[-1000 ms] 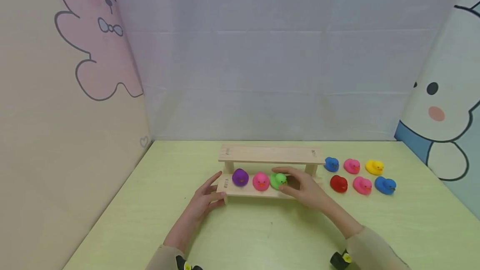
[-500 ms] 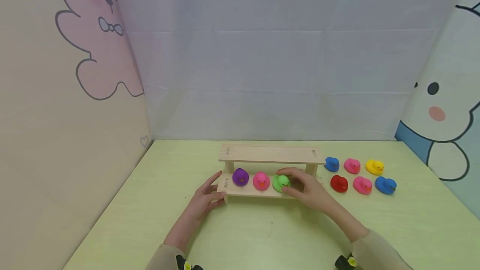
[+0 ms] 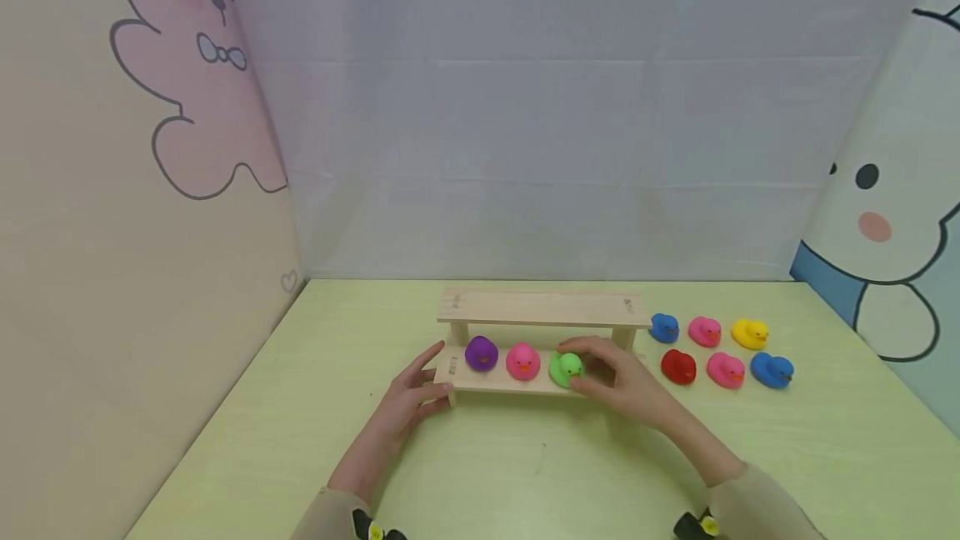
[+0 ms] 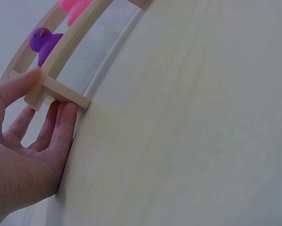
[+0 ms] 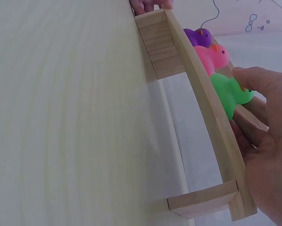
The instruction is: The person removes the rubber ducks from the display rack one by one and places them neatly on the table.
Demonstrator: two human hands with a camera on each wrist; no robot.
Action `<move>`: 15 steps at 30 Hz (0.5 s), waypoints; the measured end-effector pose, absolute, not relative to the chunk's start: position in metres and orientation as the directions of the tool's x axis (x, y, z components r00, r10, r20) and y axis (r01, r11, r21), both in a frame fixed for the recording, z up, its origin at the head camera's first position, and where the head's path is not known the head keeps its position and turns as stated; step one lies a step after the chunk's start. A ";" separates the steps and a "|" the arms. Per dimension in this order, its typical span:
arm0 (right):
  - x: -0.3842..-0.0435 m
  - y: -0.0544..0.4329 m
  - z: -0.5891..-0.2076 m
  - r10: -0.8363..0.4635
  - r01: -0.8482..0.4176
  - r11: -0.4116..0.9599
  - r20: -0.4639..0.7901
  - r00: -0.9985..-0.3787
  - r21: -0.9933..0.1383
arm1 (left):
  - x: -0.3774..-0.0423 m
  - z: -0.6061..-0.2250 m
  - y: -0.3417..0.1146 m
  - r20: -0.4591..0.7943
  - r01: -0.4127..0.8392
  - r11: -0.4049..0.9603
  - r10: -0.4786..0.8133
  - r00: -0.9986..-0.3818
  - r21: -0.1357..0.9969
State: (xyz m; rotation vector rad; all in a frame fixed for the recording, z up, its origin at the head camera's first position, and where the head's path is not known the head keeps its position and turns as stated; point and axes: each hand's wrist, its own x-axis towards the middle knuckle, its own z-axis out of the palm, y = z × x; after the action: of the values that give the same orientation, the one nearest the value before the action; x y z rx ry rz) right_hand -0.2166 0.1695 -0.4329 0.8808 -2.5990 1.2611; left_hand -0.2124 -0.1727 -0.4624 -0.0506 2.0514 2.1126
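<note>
A small two-tier wooden rack (image 3: 540, 308) stands on the table, with a row of rubber ducks on its lower board. From the left these are a purple duck (image 3: 482, 354), a pink duck (image 3: 522, 362) and a green duck (image 3: 563, 368). My left hand (image 3: 410, 396) grips the rack's left end, thumb over the board (image 4: 79, 40) and fingers against the leg below. My right hand (image 3: 624, 383) holds the green duck between thumb and fingers at the lower board. In the right wrist view the thumb lies across the green duck (image 5: 225, 94), and the other fingers are partly hidden behind it.
Right of the rack, more ducks stand in two rows: blue (image 3: 663, 328), pink (image 3: 704, 332) and yellow (image 3: 750, 334) behind; red (image 3: 678, 367), pink (image 3: 725, 370) and blue (image 3: 772, 370) in front. A pale curtain (image 3: 480, 148) hangs behind the table (image 3: 480, 473).
My right hand has moved the green duck a little to the right along the lower board, widening its gap from the pink duck. My left hand stays at the rack's end.
</note>
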 end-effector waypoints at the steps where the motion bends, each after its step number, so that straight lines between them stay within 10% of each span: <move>1: -0.217 0.170 -0.433 -0.448 -0.549 0.483 0.346 -0.824 -0.682 | -0.213 -0.463 -0.173 -0.160 -0.163 -0.020 0.118 -0.980 0.986; 15: -0.217 0.173 -0.436 -0.437 -0.556 0.446 0.371 -0.819 -0.701 | -0.212 -0.463 -0.173 -0.154 -0.157 -0.019 0.120 -0.981 0.987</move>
State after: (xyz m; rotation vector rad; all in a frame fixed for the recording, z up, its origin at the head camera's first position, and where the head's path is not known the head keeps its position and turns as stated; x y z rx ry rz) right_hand -0.2165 0.1732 -0.4360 0.8824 -2.5535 1.3166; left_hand -0.2125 -0.1727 -0.4628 -0.0398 2.0543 2.1131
